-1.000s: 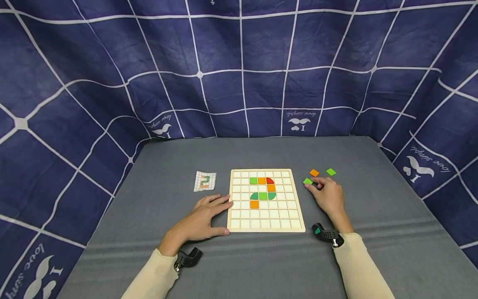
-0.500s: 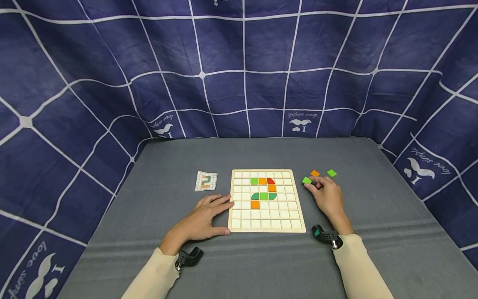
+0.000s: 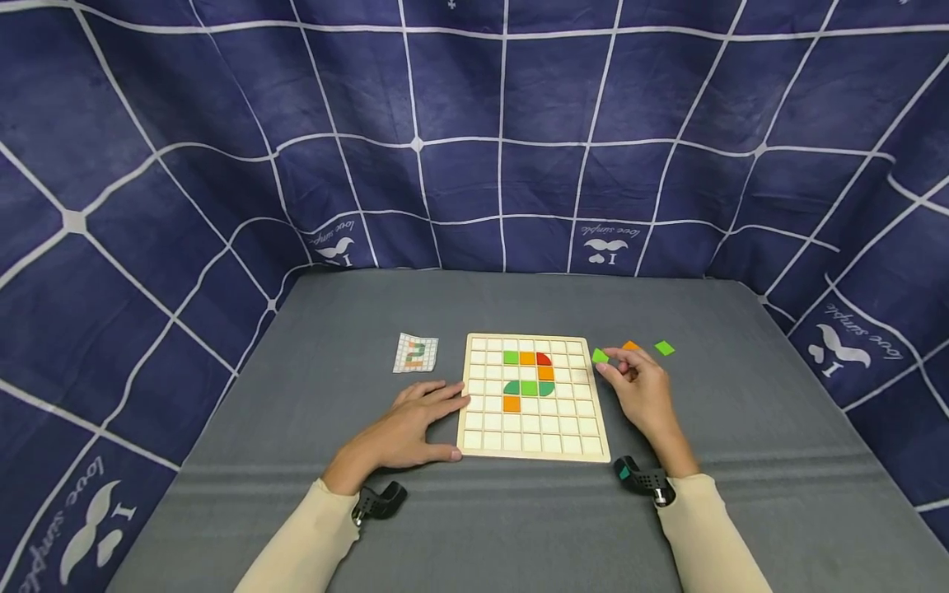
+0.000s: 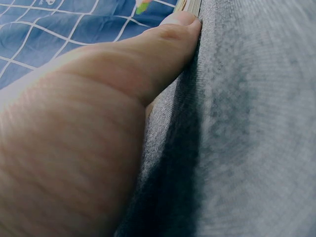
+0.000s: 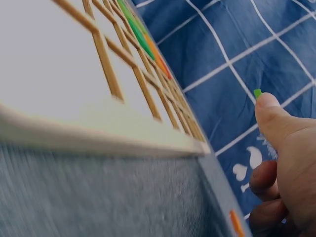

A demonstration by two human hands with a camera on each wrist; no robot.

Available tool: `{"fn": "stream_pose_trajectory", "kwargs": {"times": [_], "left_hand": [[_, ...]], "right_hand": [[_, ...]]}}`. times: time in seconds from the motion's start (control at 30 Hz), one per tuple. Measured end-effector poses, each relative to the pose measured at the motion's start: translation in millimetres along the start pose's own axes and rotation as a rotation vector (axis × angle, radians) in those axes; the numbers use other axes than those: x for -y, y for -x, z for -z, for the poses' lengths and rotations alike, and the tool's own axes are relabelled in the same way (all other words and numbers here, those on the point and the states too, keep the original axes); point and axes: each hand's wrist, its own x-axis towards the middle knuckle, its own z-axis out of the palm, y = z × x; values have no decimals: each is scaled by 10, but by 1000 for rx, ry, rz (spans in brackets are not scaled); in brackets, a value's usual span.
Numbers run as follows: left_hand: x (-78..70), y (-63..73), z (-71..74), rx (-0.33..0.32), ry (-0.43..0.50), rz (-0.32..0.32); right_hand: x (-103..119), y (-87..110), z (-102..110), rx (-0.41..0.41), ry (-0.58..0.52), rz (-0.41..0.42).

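Note:
My right hand (image 3: 643, 394) pinches a light green square tile (image 3: 600, 356) between thumb and fingertips, just off the right edge of a wooden grid board (image 3: 532, 445). In the right wrist view only a sliver of that green tile (image 5: 257, 93) shows past the thumb. My left hand (image 3: 400, 428) lies with fingers spread along the board's left edge, fingertips on the rim and thumb at the lower left corner. The left wrist view shows the left thumb (image 4: 163, 49) against the board's side. Green, orange and red tiles (image 3: 528, 358) sit in some of the board's cells.
A small paper card (image 3: 416, 353) with a printed coloured grid pattern lies left of the board. Behind the right hand are an orange tile (image 3: 630, 345), partly hidden, and another green tile (image 3: 664, 347). A dark blue curtain (image 3: 504, 148) hangs around the grey table (image 3: 348, 305).
My right hand has lifted the green tile from the table and carried it left toward the board. The left hand stays at the board's edge. The head view has shifted slightly.

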Motion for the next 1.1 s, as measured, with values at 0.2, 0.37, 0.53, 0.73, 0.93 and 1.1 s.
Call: {"fn": "stream_pose_trajectory", "kwargs": {"times": [0.2, 0.37, 0.53, 0.73, 0.93, 1.1], "left_hand": [[-10, -9, 3, 6, 0, -5], [-14, -3, 2, 12, 7, -1], [-13, 7, 9, 5, 14, 3], [-22, -2, 15, 6, 5, 4], [-17, -6, 10, 2, -5, 1], [-16, -6, 6, -6, -6, -2]], "right_hand": [[151, 39, 7, 3, -24, 18], [305, 85, 26, 38, -50, 57], [380, 153, -1, 104, -50, 89], [425, 200, -40, 142, -61, 102], [562, 227, -109, 199, -82, 100], [650, 271, -188, 268, -109, 72]]}}
